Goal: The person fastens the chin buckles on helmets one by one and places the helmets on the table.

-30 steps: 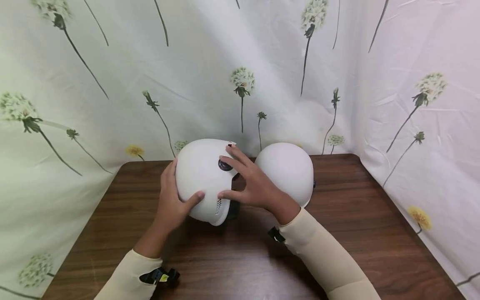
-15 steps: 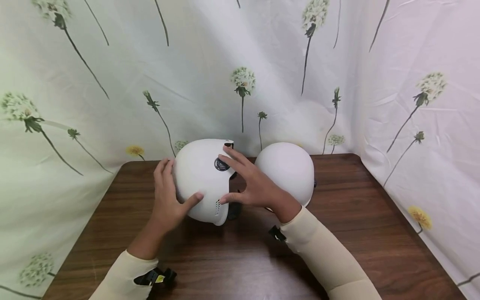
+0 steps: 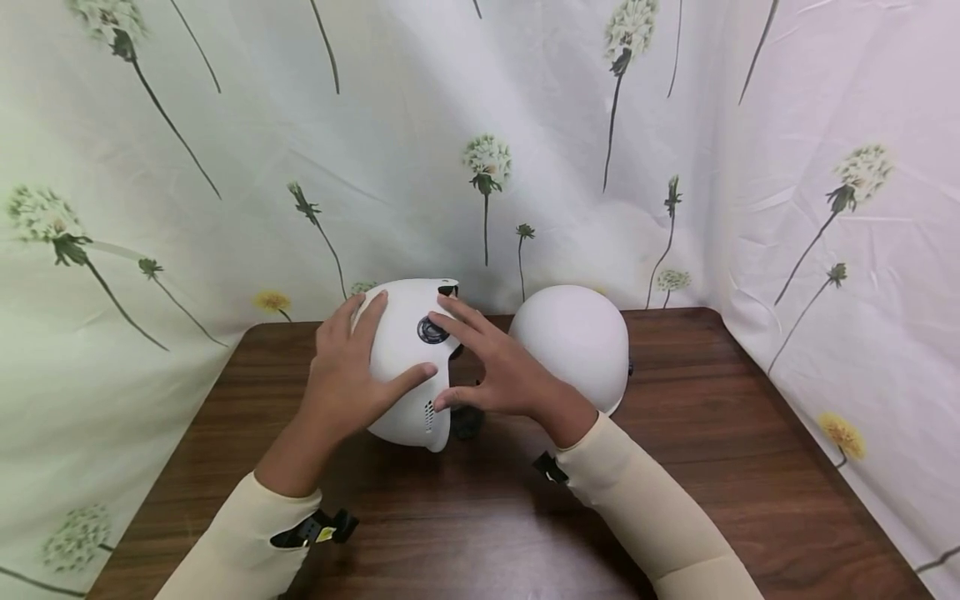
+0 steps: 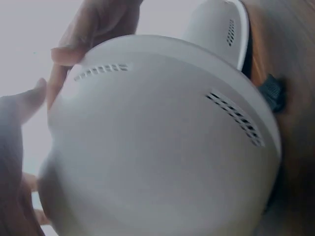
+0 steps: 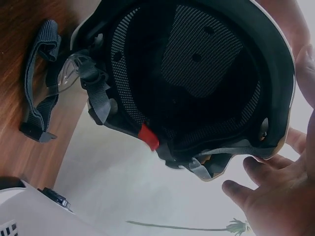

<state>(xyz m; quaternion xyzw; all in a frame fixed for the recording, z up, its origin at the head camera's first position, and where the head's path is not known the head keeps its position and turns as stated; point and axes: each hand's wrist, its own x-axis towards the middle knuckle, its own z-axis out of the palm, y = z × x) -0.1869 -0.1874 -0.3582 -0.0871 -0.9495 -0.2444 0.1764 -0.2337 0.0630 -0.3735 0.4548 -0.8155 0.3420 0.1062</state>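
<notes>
A white helmet (image 3: 405,342) lies tipped on its side over the table, its opening facing right. A round black knob (image 3: 432,330) and small vent slots show on its shell. My left hand (image 3: 348,367) spreads across the helmet's left side, the thumb standing apart from the fingers. At the opening's rim, my right hand (image 3: 498,362) holds the helmet, fingertips near the knob and thumb by the vents. In the right wrist view the dark padded lining (image 5: 202,54) is visible, with grey chin straps (image 5: 101,98) and a red tab (image 5: 148,137).
A second white helmet (image 3: 573,346) stands just right of the held one, partly behind my right forearm. Both are on a dark brown wooden table (image 3: 465,533). A flower-printed cloth (image 3: 405,167) hangs close behind and along the sides.
The helmet has turned and shifted slightly left, showing more of its knob side. My left hand has come off the shell's left edge and moved right over it; my right hand stays at the rim.
</notes>
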